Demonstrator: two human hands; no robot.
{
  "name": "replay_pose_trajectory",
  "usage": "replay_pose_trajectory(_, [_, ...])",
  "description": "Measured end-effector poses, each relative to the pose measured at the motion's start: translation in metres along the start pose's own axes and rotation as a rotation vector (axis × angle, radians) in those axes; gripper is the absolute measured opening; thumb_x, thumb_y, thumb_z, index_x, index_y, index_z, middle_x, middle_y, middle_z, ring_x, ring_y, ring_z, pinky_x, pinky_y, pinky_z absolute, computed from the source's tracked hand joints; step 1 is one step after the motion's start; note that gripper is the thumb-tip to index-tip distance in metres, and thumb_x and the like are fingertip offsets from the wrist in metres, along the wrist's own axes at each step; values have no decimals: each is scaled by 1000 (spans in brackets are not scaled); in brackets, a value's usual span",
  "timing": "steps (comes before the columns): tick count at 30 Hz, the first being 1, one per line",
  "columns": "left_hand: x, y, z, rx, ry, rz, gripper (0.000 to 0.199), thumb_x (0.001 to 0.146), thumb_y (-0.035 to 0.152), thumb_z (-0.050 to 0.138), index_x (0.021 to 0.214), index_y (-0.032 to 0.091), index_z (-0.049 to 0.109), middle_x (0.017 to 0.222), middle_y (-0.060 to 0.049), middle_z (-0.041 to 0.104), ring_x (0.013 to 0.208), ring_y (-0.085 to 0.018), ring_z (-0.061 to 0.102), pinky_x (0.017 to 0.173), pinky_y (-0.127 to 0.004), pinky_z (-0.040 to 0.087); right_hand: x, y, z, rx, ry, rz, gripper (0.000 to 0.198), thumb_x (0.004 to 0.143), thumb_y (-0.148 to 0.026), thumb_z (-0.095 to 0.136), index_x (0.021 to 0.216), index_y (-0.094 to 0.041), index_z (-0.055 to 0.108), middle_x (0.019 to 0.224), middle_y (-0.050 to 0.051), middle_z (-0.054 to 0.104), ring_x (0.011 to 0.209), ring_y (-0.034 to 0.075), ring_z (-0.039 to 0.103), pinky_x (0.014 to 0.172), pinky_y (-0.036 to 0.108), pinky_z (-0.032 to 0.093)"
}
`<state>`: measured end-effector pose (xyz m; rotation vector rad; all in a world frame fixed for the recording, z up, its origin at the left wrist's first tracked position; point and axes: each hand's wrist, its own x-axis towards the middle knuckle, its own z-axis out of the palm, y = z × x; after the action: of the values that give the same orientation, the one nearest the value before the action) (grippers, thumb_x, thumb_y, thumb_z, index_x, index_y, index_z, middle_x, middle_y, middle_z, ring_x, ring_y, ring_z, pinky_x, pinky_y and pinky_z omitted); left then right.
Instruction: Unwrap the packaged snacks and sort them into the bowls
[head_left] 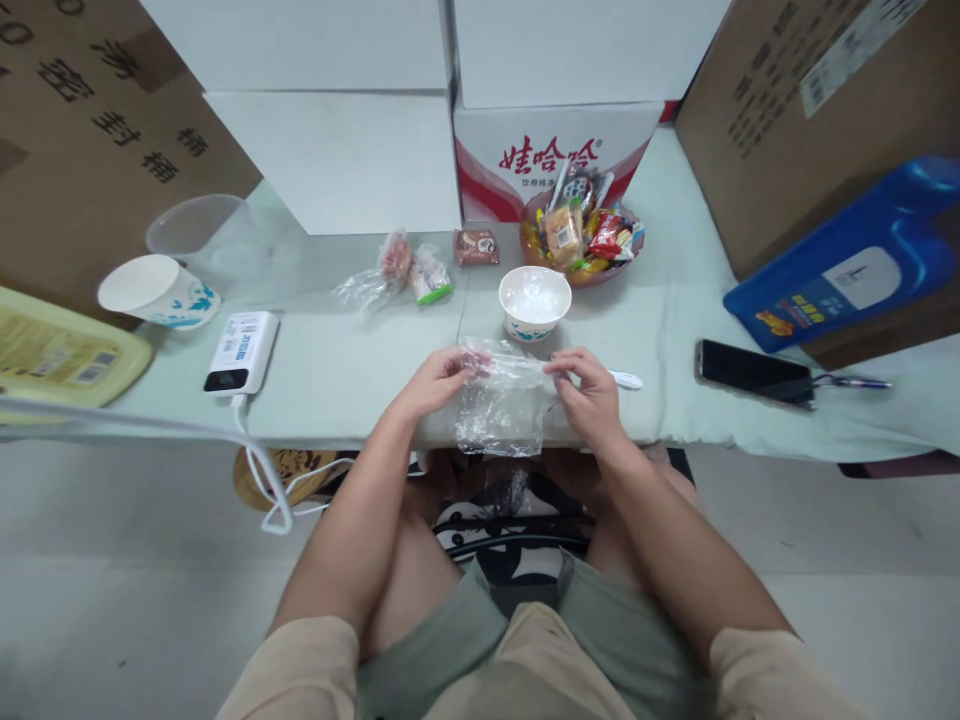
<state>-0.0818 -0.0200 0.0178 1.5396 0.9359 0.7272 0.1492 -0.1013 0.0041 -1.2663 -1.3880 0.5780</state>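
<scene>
A clear, crinkled plastic bag is stretched between my two hands and hangs over the table's front edge. My left hand pinches its upper left corner. On the other side, the fingers of my right hand are closed on the upper right end. Just behind the bag stands a white paper cup with a blue pattern, upright, with something clear and shiny inside. The white handle of a utensil sticks out beside my right hand; its other end is hidden.
Behind the cup are a bowl of wrapped snacks and a brown packet. A tipped paper cup and a power bank with a cable lie left. A phone and a blue bottle are right. Boxes line the back.
</scene>
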Motion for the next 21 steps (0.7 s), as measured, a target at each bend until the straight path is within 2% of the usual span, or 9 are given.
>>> replay_pose_trajectory(3, [-3,0,0,-93,1,0,22,69,23,74,91,17,75,91,-5,75,86,-19,68,84,-32,53,-6,-1,-13,-97,19,-170,27,87,-15,52,75,-27,73,90,3,71,99,23,65,95,45,49])
replay_pose_trajectory(7, [-3,-4,-4,-168,145,-5,5,66,19,73,70,16,73,84,-6,73,83,-18,67,81,-30,51,-17,6,-30,-172,-362,-247,39,80,-6,51,75,-33,79,119,1,71,126,27,54,108,54,38])
replay_pose_trajectory(9, [-1,-5,-4,-211,179,13,5,61,17,75,65,16,71,81,-5,73,81,-16,66,80,-30,50,-20,11,-33,-134,-423,-170,36,79,-8,52,75,-33,79,129,0,67,130,29,52,112,56,36])
replay_pose_trajectory(11, [1,-5,0,-286,172,30,8,58,16,78,62,16,70,78,-4,71,77,-15,64,78,-29,50,-18,16,-29,6,-283,-29,28,84,-16,54,86,-31,76,132,2,64,128,27,55,112,54,38])
replay_pose_trajectory(13, [2,-2,5,-386,152,23,13,57,19,81,60,17,69,76,-3,70,72,-13,63,74,-28,50,-13,18,-19,198,-140,125,25,87,-29,59,110,-33,68,135,4,61,127,26,57,110,51,42])
replay_pose_trajectory(14, [2,-1,8,-433,142,17,16,55,20,83,58,17,67,75,-3,69,71,-13,63,73,-28,50,-10,19,-13,287,-123,191,37,85,-36,64,122,-34,60,137,6,60,126,26,57,109,49,44])
replay_pose_trajectory(16, [1,3,12,-497,122,3,24,52,20,87,56,16,64,78,-2,69,70,-13,63,72,-28,52,-5,18,1,417,-205,299,67,74,-42,77,134,-34,46,133,8,61,121,25,60,103,46,50])
replay_pose_trajectory(18, [-3,7,12,-519,115,-15,26,53,21,88,64,17,65,90,-2,70,74,-12,64,72,-27,53,-2,17,12,472,-302,384,74,68,-39,82,131,-31,45,116,6,67,102,22,66,93,41,54])
replay_pose_trajectory(21, [-8,9,3,-540,85,-80,48,56,16,86,100,26,68,112,-2,67,87,-14,67,75,-26,55,2,14,18,476,-257,434,60,69,-32,77,121,-28,48,90,-1,66,75,16,63,77,35,55])
